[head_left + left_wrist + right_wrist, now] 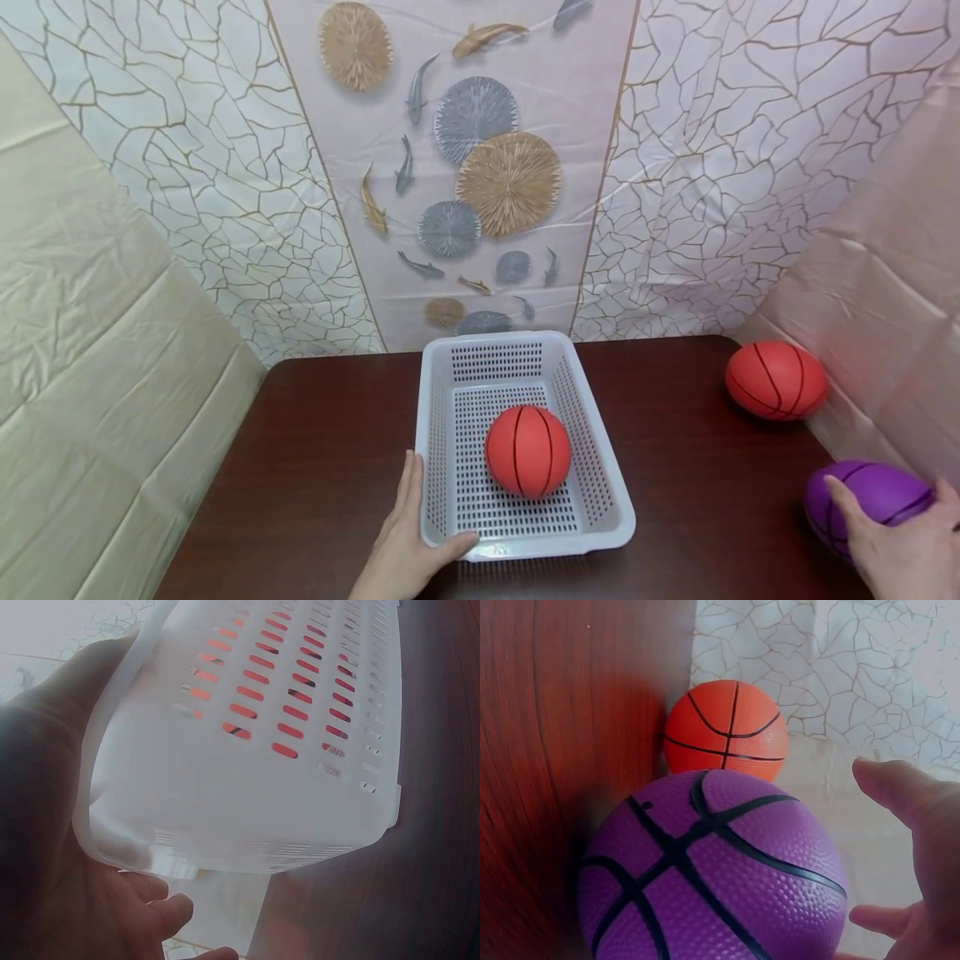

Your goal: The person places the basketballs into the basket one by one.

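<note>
A white plastic basket (pixel 525 549) with slotted walls stands mid-table, a red mini basketball (pixel 528 452) lying inside. My left hand (pixel 408 533) rests against the basket's near left corner, thumb by the front rim and straight fingers along the left side. The left wrist view shows the basket wall (pixel 187 780) close up, red showing through its slots. At the far right of the head view, my right hand (pixel 903 533) is spread at a purple mini basketball (pixel 870 492). In the right wrist view, visible fingers (pixel 885 919) stand apart from the purple ball (pixel 727 862).
Another red mini basketball (pixel 777 380) lies at the table's back right corner, beyond the purple one. Dark wood tabletop (pixel 330 467) extends on both sides of the basket. Patterned cloth (pixel 480 167) hangs behind, and beige cloth walls (pixel 892 292) flank the table.
</note>
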`<state>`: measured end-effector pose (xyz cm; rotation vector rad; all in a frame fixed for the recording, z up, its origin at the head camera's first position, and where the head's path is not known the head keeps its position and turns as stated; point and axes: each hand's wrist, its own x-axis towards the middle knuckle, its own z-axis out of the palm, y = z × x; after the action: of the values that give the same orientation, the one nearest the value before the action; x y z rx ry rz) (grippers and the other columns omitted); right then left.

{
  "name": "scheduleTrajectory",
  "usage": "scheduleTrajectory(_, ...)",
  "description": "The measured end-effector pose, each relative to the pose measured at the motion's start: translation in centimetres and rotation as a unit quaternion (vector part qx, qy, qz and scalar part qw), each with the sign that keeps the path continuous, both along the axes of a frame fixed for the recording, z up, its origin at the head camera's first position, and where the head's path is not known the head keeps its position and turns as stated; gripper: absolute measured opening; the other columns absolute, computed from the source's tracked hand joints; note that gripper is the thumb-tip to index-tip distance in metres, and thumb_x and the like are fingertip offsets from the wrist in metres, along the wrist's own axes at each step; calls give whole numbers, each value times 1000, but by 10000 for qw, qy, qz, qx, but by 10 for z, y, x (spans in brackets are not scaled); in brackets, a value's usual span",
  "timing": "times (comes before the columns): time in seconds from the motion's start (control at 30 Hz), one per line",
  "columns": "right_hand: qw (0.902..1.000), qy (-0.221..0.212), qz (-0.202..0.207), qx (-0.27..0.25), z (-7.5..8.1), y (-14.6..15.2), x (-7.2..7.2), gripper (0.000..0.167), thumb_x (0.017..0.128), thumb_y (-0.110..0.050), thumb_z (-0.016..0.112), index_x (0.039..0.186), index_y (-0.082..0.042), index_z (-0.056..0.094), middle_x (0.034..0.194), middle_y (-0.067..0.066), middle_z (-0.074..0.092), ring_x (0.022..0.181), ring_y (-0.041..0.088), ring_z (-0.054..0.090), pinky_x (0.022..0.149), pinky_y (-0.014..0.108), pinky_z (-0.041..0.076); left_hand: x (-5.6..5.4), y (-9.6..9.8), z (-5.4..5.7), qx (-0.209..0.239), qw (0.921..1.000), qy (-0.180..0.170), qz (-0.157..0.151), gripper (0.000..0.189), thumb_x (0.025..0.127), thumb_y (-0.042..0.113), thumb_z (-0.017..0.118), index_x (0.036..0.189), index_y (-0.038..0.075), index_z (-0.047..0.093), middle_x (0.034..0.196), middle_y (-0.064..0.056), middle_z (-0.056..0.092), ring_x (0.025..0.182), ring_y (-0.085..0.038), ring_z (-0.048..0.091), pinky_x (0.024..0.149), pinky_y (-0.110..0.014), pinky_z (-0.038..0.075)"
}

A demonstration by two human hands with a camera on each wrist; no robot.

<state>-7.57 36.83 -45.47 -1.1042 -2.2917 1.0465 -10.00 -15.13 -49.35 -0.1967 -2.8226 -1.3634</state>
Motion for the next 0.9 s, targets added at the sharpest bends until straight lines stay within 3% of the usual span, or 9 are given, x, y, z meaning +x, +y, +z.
scheduleTrajectory(0.1,9997,-218,-66,-26,-3,1,-1,112,80,-49,72,155,-9,-2,150,41,9,137,56,15,104,68,20,0,0,0,-5,10000,26,-4,120,72,62,76,158,21,3,163,5,-2,139,-42,28,100,-63,36)
scheduleTrajectory(0.5,9998,-68,-186,-4,-10,0,3,109,81,-42,72,155,-8,-1,146,45,14,134,58,20,105,67,21,0,1,1,21,10000,-39,-14,120,72,62,76,158,21,3,163,5,-2,140,-41,26,101,-64,34)
scheduleTrajectory(0.7,9994,-267,-204,10,-14,1,4,112,79,-44,74,154,-5,0,144,47,14,133,60,19,104,68,21,0,0,1,1,10000,37,4,121,72,62,76,158,19,4,163,4,-1,140,-40,27,102,-63,34)
scheduleTrajectory(0.9,9994,-173,-285,92,-21,2,2,113,77,-42,77,154,-10,0,142,50,13,133,61,17,102,69,21,0,0,1,0,10000,27,15,120,72,62,76,158,20,4,163,3,-1,140,-40,27,101,-63,34)
